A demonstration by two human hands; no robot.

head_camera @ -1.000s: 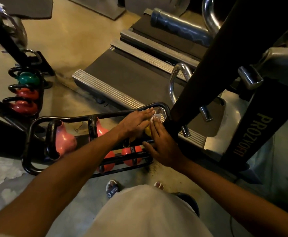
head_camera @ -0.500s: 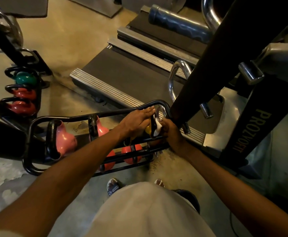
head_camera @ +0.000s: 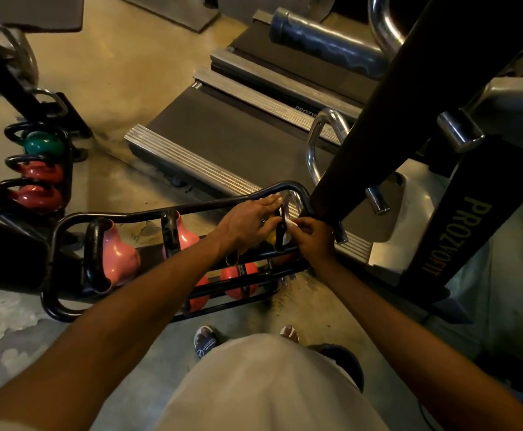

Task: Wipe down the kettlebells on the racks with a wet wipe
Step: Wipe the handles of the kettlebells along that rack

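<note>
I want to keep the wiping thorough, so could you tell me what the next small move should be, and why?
Probably draw the white wipe, pinched in the right hand, down along the black handle of the yellow kettlebell. The left hand rests flat on that kettlebell, steadying it, and the wipe sits only at the handle's upper part.

Dim warm light, gym room. Concrete floor (head_camera: 104, 66), tan and glossy up top, greyer near the bottom, with pale worn patches (head_camera: 2, 318) at lower left. Treadmill (head_camera: 232, 135) lies across the middle, dark belt with ribbed metal side rails (head_camera: 188, 163); a second treadmill deck (head_camera: 285, 88) just behind it. Chrome curved handle (head_camera: 316, 141) beside a thick black slanted upright (head_camera: 409, 98) at right. Black panel marked PROZYOFIT (head_camera: 459, 234) at far right. Padded black roller (head_camera: 325, 42) up top. Dark mat (head_camera: 36, 10) in the top-left corner.
</note>
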